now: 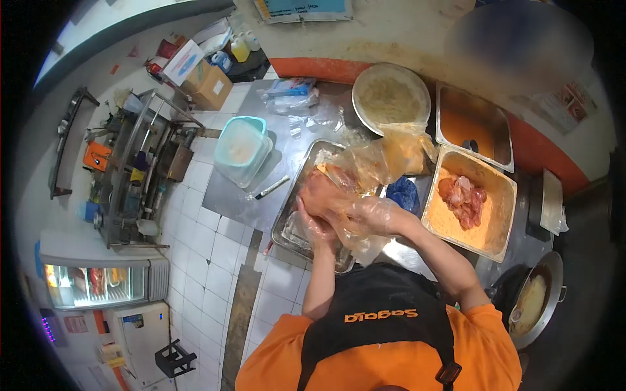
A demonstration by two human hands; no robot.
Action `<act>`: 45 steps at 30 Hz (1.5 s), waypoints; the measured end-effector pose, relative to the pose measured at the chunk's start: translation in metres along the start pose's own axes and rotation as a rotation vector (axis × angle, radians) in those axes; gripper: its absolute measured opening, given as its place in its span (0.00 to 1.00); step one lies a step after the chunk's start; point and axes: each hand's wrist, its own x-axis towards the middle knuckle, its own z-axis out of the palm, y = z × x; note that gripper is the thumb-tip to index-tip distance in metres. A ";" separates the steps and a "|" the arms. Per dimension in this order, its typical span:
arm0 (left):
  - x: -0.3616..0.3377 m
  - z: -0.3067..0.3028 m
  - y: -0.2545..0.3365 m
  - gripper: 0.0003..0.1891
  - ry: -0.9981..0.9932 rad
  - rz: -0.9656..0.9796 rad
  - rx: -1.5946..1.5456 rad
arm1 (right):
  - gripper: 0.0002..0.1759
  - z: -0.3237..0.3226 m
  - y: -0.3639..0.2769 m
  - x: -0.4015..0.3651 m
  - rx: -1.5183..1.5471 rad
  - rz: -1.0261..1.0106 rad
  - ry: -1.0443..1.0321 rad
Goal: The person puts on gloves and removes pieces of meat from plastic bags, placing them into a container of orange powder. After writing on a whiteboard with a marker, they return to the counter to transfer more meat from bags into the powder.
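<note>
A clear plastic bag of raw meat (323, 194), pinkish and probably chicken, is held over a metal tray (287, 225). My left hand (316, 228) cups the bag from its near left side, fingers curled under it. On the bag's right side, my right hand (375, 215) grips it, with loose clear plastic around the fingers, which are partly hidden. Beyond the hands, another clear bag with orange contents (401, 156) lies on the table. Crumpled blue plastic (403, 194) sits right of my right hand. Further right, raw meat pieces (464, 202) lie in a metal pan of orange powder (433, 225).
Behind that pan stands another deep pan (505, 140) with orange contents. A round bowl (357, 104) is at the back. On the left are a teal container (242, 146) and a marker (272, 188). A wok (559, 287) stands at far right.
</note>
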 end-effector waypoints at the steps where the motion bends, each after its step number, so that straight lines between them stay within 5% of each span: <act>1: 0.002 0.002 0.005 0.33 -0.048 -0.052 -0.051 | 0.40 -0.003 -0.002 0.003 -0.071 0.022 -0.022; 4: -0.004 0.030 0.018 0.31 -0.080 0.004 -0.045 | 0.34 -0.036 -0.033 0.026 -0.126 0.091 -0.173; 7: 0.009 0.020 0.026 0.28 -0.143 0.014 -0.101 | 0.30 0.005 0.011 0.050 -0.459 -0.359 0.163; 10: 0.022 -0.003 0.032 0.29 -0.217 -0.176 -0.286 | 0.25 0.003 0.008 0.064 -0.262 -0.305 0.081; 13: 0.008 0.007 0.042 0.28 -0.260 -0.228 -0.350 | 0.30 0.014 0.021 0.059 -0.009 -0.336 0.180; 19: 0.004 0.031 0.039 0.30 -0.198 0.048 -0.183 | 0.33 0.001 -0.018 0.059 -0.268 -0.165 0.226; 22: 0.015 0.015 0.046 0.28 -0.300 0.060 -0.118 | 0.30 -0.020 -0.039 0.066 -0.126 0.139 -0.107; 23: 0.022 0.017 0.037 0.27 -0.347 0.033 -0.112 | 0.27 0.021 0.001 0.062 -0.107 -0.109 0.285; 24: 0.015 0.034 0.036 0.24 -0.311 0.086 0.023 | 0.25 0.034 0.016 0.055 -0.056 -0.164 0.384; 26: 0.020 0.020 0.030 0.25 -0.301 0.516 0.719 | 0.20 0.043 0.024 0.047 0.070 -0.167 0.436; 29: 0.014 0.025 0.024 0.25 -0.192 0.419 0.514 | 0.16 0.042 0.006 0.046 0.192 -0.179 0.555; 32: -0.003 0.019 0.020 0.25 -0.168 0.346 0.226 | 0.12 0.016 -0.012 0.031 0.232 0.160 0.186; 38: 0.017 0.027 0.006 0.30 -0.322 0.209 0.246 | 0.09 -0.041 -0.061 0.004 -0.047 0.004 0.401; 41: 0.010 0.053 0.006 0.30 -0.358 0.076 0.084 | 0.10 -0.034 -0.045 -0.002 -0.155 -0.110 0.870; 45: 0.009 0.033 0.002 0.30 -0.207 -0.034 -0.036 | 0.12 -0.089 -0.069 -0.043 -0.051 0.117 1.033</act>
